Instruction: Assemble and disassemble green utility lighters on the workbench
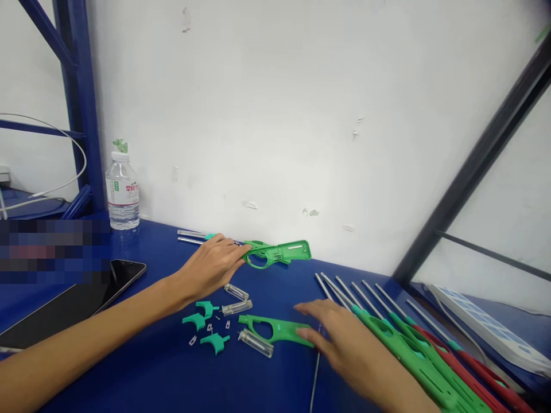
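My left hand [217, 261] pinches one end of a green lighter handle shell [295, 250], raised with its hollow inside toward me. Another green handle half [282, 330] lies on the blue table, its wide end at the thumb of my right hand [338, 330]. The right hand's fingers are spread, and I see nothing gripped in them. Beside that shell are three transparent fuel tanks [257, 344], three teal triggers [216, 342] and several tiny pale parts [209, 327]. Behind my left hand lie metal tubes [193, 234], partly hidden.
Several long-necked lighters with green [407, 353] and red handles [469, 367] lie in a row at the right. A power strip [491, 327] is beyond them. To the left are a phone [124, 274] and a water bottle [123, 195]. A white wall [267, 126] rises behind the table.
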`<state>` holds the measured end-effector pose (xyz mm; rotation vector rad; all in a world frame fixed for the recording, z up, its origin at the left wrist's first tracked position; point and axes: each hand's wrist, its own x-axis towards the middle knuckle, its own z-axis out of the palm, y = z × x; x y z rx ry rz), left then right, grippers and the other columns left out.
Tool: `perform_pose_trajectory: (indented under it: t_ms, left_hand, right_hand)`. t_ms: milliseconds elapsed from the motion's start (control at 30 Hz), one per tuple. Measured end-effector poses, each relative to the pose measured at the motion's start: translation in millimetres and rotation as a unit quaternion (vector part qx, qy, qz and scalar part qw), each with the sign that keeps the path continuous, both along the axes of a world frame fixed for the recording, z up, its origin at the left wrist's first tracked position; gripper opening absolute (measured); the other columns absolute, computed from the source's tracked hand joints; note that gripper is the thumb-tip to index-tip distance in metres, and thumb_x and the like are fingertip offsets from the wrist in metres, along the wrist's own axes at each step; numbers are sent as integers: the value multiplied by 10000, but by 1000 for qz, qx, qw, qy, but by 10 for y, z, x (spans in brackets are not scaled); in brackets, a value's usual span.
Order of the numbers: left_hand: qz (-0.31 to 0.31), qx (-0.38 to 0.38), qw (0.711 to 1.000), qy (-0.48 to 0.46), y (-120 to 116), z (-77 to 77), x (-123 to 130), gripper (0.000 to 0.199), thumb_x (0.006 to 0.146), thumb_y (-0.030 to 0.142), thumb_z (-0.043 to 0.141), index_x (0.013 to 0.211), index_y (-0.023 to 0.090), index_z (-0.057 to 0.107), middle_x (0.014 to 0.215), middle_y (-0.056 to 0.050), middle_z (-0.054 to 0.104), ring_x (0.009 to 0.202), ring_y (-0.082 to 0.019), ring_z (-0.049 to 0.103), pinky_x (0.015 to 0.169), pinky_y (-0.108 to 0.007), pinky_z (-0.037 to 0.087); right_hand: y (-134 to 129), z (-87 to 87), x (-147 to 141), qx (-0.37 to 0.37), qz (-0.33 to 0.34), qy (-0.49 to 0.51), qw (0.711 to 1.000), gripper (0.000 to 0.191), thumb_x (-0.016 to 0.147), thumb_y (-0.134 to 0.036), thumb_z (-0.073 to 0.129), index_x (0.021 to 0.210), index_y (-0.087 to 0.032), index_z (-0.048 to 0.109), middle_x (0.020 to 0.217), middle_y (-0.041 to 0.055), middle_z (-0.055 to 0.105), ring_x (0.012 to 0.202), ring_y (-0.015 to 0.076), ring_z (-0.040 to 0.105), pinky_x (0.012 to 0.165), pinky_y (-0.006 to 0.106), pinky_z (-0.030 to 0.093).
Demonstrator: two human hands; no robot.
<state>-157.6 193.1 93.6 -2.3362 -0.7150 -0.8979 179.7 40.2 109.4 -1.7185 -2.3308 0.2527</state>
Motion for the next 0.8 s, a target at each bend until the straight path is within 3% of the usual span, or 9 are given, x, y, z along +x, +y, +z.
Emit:
perform_pose_trajectory:
  t_ms: [67, 233, 333, 467, 567, 667, 800]
  left_hand:
    - [9, -1, 1000, 7, 2, -9, 7, 333, 1157, 396, 813, 1412, 194, 745, 1267, -66, 805, 999, -218, 811, 889, -418, 727]
    - [16, -6, 1000, 18, -16, -31, 36, 342, 1155, 401, 815, 1419, 195, 745, 1292, -72, 804, 1029, -228, 814, 914, -435, 728]
    - [18, -9, 1000, 20, -15, -42, 44, 349, 1154, 403, 815, 1426, 197, 743, 1302, -75, 803, 1038, -230, 814, 920, -439, 728]
    - [25, -17, 999, 14, 4, -51, 40, 351, 1154, 404, 815, 1429, 198, 743, 1315, -78, 802, 1052, -235, 815, 930, -445, 728]
    - [28, -32, 999, 12, 16, -62, 26, 351, 1153, 406, 816, 1427, 198, 744, 1318, -79, 801, 1062, -238, 815, 936, -450, 728]
    - [32, -52, 998, 7, 17, -83, 8, 365, 1158, 408, 810, 1450, 202, 734, 1316, -79, 800, 1041, -231, 815, 911, -433, 730]
    - [28, -76, 997, 3, 9, -122, 1, 354, 1162, 410, 806, 1438, 199, 736, 1281, -71, 802, 989, -213, 809, 855, -396, 727]
  right_hand:
    - [21, -2, -127, -29, 26, -24, 999, 394, 1175, -354, 754, 1560, -272, 782, 1532, 112, 805, 1453, 379, 742, 1248, 543, 573]
    - [186, 119, -290, -74, 57, -77, 993, 188, 1085, -141, 820, 1265, -194, 813, 1275, 124, 810, 1235, 372, 761, 1103, 497, 580]
    - [291, 222, -246, -97, 81, -73, 989, 96, 1084, -188, 846, 1148, -209, 778, 1215, 98, 797, 1169, 322, 752, 1052, 423, 557]
    - [368, 320, -157, -114, 110, -29, 987, 185, 1051, -271, 899, 1042, -253, 716, 1041, 5, 767, 958, 237, 719, 855, 332, 518]
    - [373, 376, -114, -89, 115, 31, 989, 114, 1100, -281, 804, 1068, -284, 695, 881, -56, 710, 820, 205, 655, 744, 312, 448]
    - [365, 432, -85, -45, 112, 103, 987, 46, 1117, -340, 758, 1103, -300, 740, 894, -52, 770, 808, 204, 676, 741, 315, 454]
    - [396, 460, -50, 44, 79, 182, 979, 214, 1113, -494, 748, 1107, -289, 807, 875, -19, 800, 795, 224, 696, 743, 339, 486]
